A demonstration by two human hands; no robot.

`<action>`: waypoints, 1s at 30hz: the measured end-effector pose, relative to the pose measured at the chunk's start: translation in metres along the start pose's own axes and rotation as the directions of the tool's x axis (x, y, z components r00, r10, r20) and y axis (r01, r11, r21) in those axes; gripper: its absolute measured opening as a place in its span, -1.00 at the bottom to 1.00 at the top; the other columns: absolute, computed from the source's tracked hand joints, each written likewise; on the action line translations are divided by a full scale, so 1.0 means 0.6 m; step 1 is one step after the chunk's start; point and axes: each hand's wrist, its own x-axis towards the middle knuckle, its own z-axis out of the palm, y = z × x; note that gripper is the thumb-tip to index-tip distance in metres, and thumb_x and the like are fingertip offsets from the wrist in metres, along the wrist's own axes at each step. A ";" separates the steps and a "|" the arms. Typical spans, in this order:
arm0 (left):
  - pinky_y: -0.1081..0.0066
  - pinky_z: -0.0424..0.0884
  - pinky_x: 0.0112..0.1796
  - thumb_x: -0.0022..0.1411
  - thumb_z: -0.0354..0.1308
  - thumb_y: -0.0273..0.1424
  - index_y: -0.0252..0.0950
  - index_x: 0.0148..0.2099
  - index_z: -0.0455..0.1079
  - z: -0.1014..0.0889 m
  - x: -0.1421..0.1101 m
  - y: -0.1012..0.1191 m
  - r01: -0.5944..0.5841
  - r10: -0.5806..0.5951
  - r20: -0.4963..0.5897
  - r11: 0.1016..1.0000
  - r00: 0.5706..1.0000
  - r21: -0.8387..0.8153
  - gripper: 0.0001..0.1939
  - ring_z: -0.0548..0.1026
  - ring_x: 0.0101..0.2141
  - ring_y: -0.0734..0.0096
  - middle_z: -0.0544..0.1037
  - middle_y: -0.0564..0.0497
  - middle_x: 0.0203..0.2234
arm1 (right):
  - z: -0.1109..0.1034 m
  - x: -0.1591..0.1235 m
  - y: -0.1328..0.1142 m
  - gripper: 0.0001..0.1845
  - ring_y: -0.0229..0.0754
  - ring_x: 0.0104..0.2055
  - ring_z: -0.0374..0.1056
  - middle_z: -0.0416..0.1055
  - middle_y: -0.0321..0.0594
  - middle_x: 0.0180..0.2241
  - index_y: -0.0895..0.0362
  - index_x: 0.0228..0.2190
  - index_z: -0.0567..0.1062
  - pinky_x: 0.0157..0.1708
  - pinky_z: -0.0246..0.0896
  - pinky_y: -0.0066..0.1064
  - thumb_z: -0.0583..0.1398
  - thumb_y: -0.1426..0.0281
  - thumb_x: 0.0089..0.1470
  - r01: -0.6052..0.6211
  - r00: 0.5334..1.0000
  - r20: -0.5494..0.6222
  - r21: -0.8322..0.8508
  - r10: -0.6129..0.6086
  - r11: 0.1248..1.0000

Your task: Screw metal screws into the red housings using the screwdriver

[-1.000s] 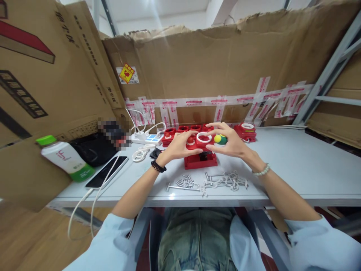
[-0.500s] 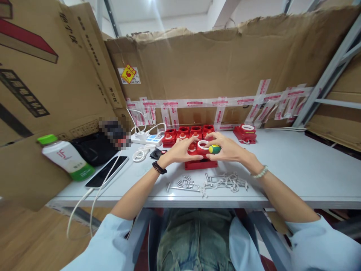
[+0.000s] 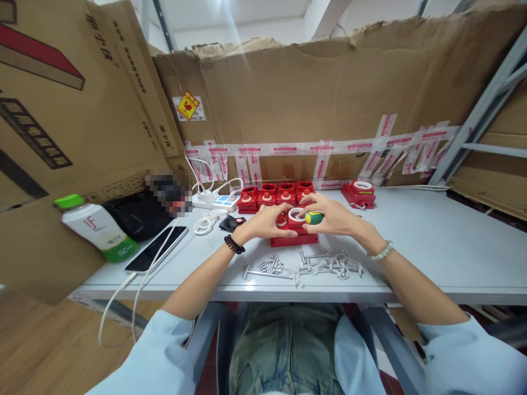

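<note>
Left hand (image 3: 263, 221) and right hand (image 3: 335, 217) pinch red cover (image 3: 292, 225) on red base (image 3: 295, 241); right also grips green-yellow handle (image 3: 314, 218). Fitting seemingly needs level alignment.

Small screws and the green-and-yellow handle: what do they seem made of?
The small screws look like metal, bright silver with glints; whether they are plated I can't tell. The green-and-yellow handle in the right hand looks like smooth plastic, given its solid, bright colors; a rubbery coating is possible.

Glossy red plastic housings (image 3: 267, 196), shiny metal screws (image 3: 272, 265), smooth pale tabletop (image 3: 432, 241), rough matt brown cardboard (image 3: 288, 99).
</note>
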 end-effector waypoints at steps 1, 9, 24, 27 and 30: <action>0.10 0.36 -0.05 0.07 0.25 0.07 -0.24 0.11 0.27 0.000 0.000 0.000 0.002 -0.002 0.001 1.000 1.000 -0.006 -0.31 0.53 -0.18 0.12 0.55 -0.13 -0.08 | 0.000 0.000 0.001 -0.69 0.03 -0.03 0.36 0.37 -0.09 0.00 0.01 -0.20 0.61 -0.07 0.32 -0.10 0.28 0.21 -0.02 0.001 1.000 0.001 0.003 -0.001 1.000; 0.12 0.37 -0.07 0.06 0.26 0.08 -0.20 0.12 0.28 0.002 0.000 -0.003 0.000 -0.001 -0.019 1.000 1.000 -0.026 -0.31 0.53 -0.13 0.09 0.56 -0.10 -0.09 | 0.005 -0.002 0.006 -0.73 0.05 0.02 0.36 0.39 -0.10 0.01 0.01 -0.22 0.61 -0.04 0.32 -0.10 0.27 0.23 -0.01 0.009 1.000 -0.021 0.011 -0.009 1.000; 0.06 0.33 -0.05 0.11 0.20 0.10 -0.23 0.13 0.23 0.004 0.000 -0.001 0.028 -0.029 0.024 0.998 0.999 0.056 -0.31 0.52 -0.16 0.05 0.55 -0.09 -0.18 | 0.002 0.001 0.012 -0.70 -0.03 -0.12 0.45 0.53 -0.16 -0.13 0.05 -0.21 0.60 -0.09 0.32 -0.19 0.29 0.28 -0.04 -0.030 0.999 0.025 0.100 0.028 0.995; 0.11 0.34 -0.11 0.09 0.21 0.09 -0.24 0.08 0.24 0.008 0.001 -0.002 0.016 -0.017 0.013 0.999 1.000 0.047 -0.33 0.50 -0.19 0.07 0.52 -0.09 -0.20 | 0.002 0.002 0.018 -0.70 -0.04 -0.15 0.45 0.55 -0.17 -0.17 0.06 -0.22 0.60 -0.10 0.31 -0.21 0.30 0.27 -0.04 -0.048 0.998 0.041 0.140 0.042 0.989; 0.24 0.36 -0.26 0.08 0.22 0.07 -0.25 -0.02 0.24 0.010 0.002 -0.001 -0.004 0.004 0.009 1.000 1.000 0.015 -0.40 0.47 -0.29 0.18 0.47 -0.07 -0.23 | 0.001 0.003 0.018 -0.69 -0.05 -0.12 0.44 0.53 -0.16 -0.14 0.07 -0.22 0.60 -0.10 0.30 -0.22 0.31 0.25 -0.05 -0.062 0.997 0.060 0.162 0.053 0.985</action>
